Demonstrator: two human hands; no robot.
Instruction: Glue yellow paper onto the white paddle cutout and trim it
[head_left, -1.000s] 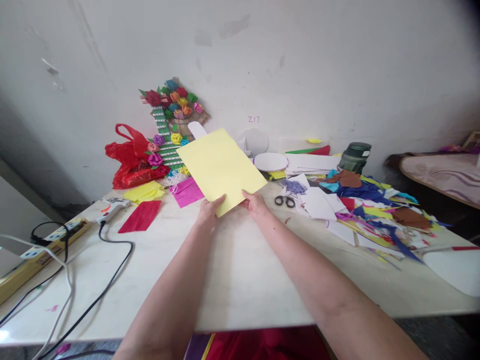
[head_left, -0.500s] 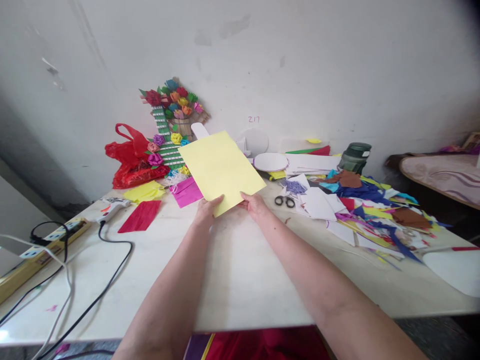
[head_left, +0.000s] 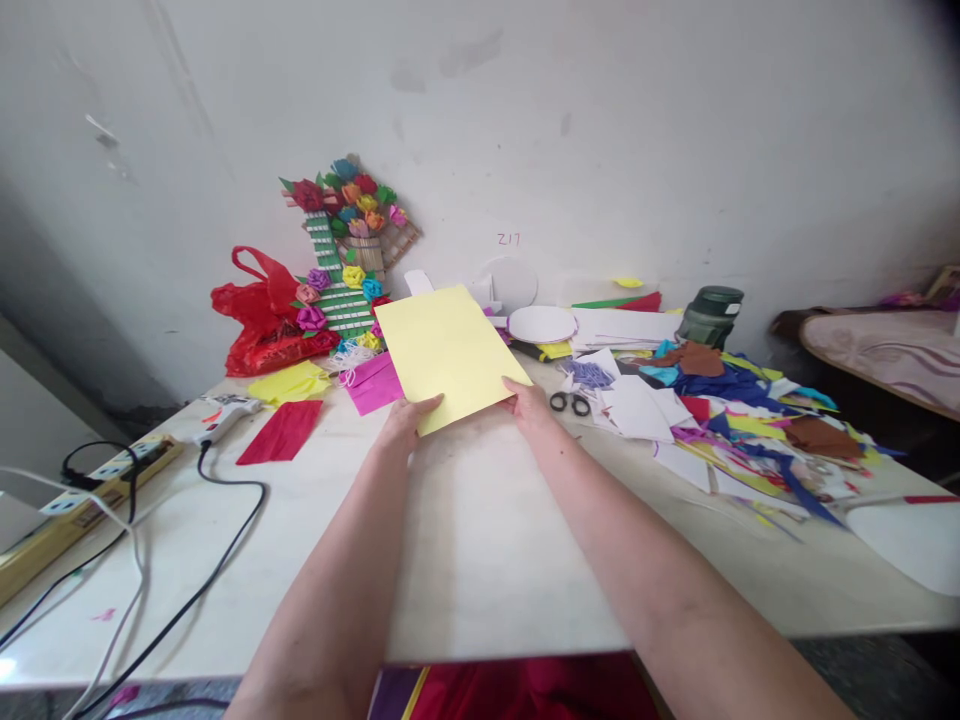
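A pale yellow sheet of paper [head_left: 454,355], flat and uncreased, is held up tilted over the middle of the table. My left hand [head_left: 411,415] pinches its near left corner, thumb on top. At the near right corner, my right hand [head_left: 523,400] grips it the same way, the other fingers hidden beneath. Just left of the sheet lies a magenta paper piece [head_left: 373,385], partly covered by its edge. Black-handled scissors [head_left: 570,403] rest to the right of my right hand.
Colourful paper scraps [head_left: 757,420] heap on the right near a dark green bottle [head_left: 709,318]. A red plastic bag [head_left: 259,315] and a paper-flower craft [head_left: 337,260] stand at the back left. Red paper [head_left: 281,432], a power strip [head_left: 112,470] and cords lie on the left.
The yellow sheet has turned slightly and its far edge has come lower. My right hand has moved a little right, out to the corner; my left hand has shifted slightly left.
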